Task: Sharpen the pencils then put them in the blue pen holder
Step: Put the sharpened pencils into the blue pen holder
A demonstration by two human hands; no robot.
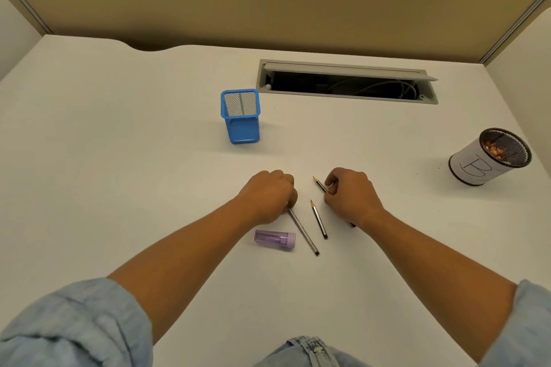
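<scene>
Both hands are held low over the middle of the bench, apart. The left hand point(268, 197) is curled round the upper end of a grey pencil point(302, 231), whose shaft trails toward the near edge. The right hand point(348, 197) is pinched on a sharpened pencil point(320, 185), its tip pointing to the far left. Between the hands a loose pencil point(318, 219) lies flat, tip away. A purple sharpener point(275, 240) lies just beside the left wrist, next to the grey pencil. The blue pen holder point(241, 116) stands upright farther back, left of an open cable tray point(346, 82) set near the far edge. A paper-wrapped mesh cup point(489, 158) holding shavings is seen near the right edge.
</scene>
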